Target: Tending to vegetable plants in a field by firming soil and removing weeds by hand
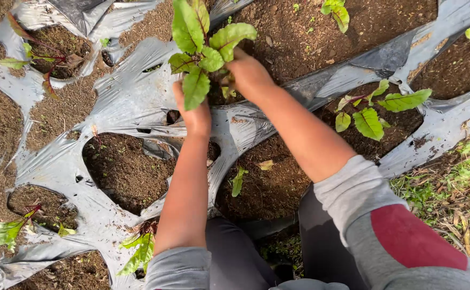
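A leafy green plant with reddish stems (203,40) stands in a soil hole of the grey plastic mulch sheet (133,102) at the top middle. My left hand (195,115) reaches up to its base from the left, partly under a hanging leaf. On the plant's right side, my right hand (248,72) presses against the base with fingers curled into the stems. Both hands close around the lower stems; the fingertips are hidden by leaves.
Other seedlings grow in neighbouring holes: one at right (372,110), one at lower left (9,231), a red-leaved one at upper left (44,59). Bare soil holes (122,166) lie near my knees. Grass (455,188) borders the right edge.
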